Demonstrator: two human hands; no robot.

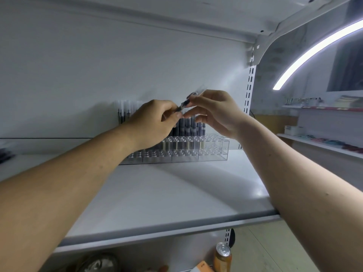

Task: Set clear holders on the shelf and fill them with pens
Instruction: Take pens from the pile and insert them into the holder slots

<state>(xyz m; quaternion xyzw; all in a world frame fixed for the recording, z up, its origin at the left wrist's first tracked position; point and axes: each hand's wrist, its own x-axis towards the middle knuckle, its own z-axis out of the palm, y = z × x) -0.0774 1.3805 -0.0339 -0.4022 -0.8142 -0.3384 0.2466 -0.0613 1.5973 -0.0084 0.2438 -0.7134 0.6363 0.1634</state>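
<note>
A clear tiered pen holder (214, 150) stands at the back of the white shelf (176, 195), against the rear wall. Several dark and pale pens (191, 127) stand upright in its rows; the right-hand holes look unfilled. Above the holder both hands grip one pen (185, 104) with a clear cap, tilted up to the right. My left hand (155, 122) pinches its lower end. My right hand (214, 112) pinches its upper, capped end. My left hand hides part of the holder's left side.
A slotted upright post (249, 85) bounds the shelf on the right. A drink can (223, 256) and other items sit on the level below. Dark objects (5, 154) lie at the far left. Stocked shelves (324, 142) stand off to the right.
</note>
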